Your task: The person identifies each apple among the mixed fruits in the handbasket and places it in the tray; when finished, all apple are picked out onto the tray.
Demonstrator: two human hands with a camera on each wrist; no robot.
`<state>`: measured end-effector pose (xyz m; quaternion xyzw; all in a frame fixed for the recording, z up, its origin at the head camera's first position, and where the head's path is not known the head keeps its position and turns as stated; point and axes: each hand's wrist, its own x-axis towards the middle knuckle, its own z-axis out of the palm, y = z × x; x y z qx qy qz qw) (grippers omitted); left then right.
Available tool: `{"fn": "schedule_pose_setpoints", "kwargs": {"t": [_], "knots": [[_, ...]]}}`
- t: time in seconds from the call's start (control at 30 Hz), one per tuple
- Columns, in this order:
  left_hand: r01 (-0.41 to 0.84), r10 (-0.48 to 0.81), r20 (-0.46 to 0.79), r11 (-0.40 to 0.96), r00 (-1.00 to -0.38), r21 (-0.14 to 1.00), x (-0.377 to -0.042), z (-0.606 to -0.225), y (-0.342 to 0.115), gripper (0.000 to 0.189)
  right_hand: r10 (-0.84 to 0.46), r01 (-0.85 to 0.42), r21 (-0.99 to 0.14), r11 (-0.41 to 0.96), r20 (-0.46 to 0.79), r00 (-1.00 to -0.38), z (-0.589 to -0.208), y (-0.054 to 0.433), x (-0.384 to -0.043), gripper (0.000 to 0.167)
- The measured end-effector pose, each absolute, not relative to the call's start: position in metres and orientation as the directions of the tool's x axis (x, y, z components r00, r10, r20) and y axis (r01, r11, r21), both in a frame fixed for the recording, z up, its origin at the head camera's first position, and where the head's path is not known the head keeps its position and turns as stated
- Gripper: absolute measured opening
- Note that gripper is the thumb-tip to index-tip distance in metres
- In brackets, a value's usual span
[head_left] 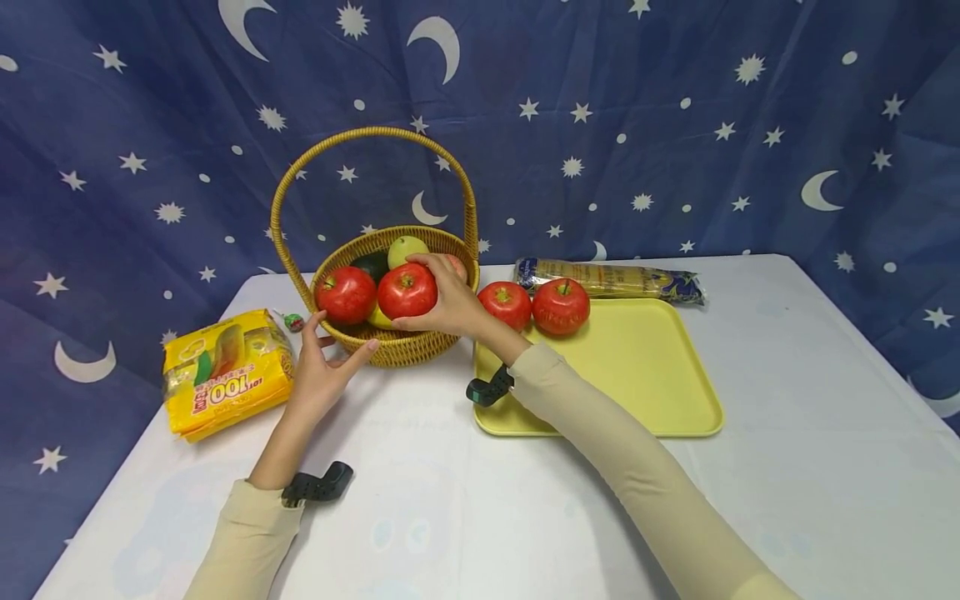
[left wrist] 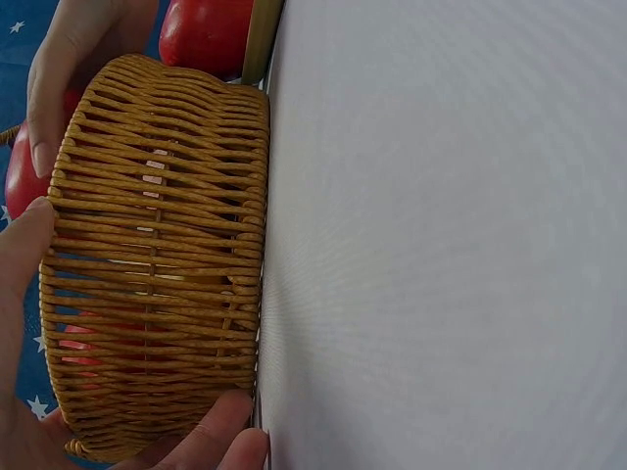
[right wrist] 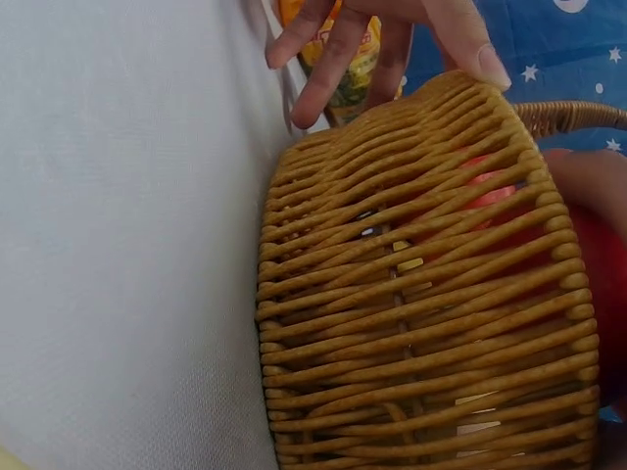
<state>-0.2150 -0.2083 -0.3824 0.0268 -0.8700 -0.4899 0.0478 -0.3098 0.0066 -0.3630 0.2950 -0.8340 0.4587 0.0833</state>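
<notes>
White tabletop [head_left: 427, 467], glossy red apple [head_left: 407, 292]

- On your left side you see a yellow pack [head_left: 228, 375], lying with its printed "100" upside down to you.
- Just beside this pack you have one small green and red thing [head_left: 293, 322].
- Near the table's back edge lies, for you, a long transparent pack [head_left: 611, 278] with blue ends.
- Behind the white table [head_left: 810, 417] you face a blue cloth [head_left: 637, 150] with white moons and stars.
</notes>
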Motion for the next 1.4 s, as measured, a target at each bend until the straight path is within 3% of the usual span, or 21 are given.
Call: {"fn": "schedule_pose_setpoints", "kwargs": {"t": [0.37,1.07,1.4], "knots": [[0.006,-0.094,0.063,0.513,-0.994,0.858,-0.215,-0.382,-0.208,0.097,-0.392,-0.617,-0.712,0.335,0.490,-0.778,-0.363,0.009,-0.304,0.085],[0.004,-0.099,0.066,0.531,-0.993,0.847,-0.215,-0.383,-0.208,0.097,-0.349,-0.573,-0.811,0.122,0.505,-0.789,-0.366,0.019,-0.304,0.075],[-0.003,-0.111,0.067,0.534,-0.992,0.846,-0.215,-0.383,-0.207,0.096,-0.387,-0.601,-0.796,0.068,0.534,-0.752,-0.364,0.025,-0.303,0.075]]}}
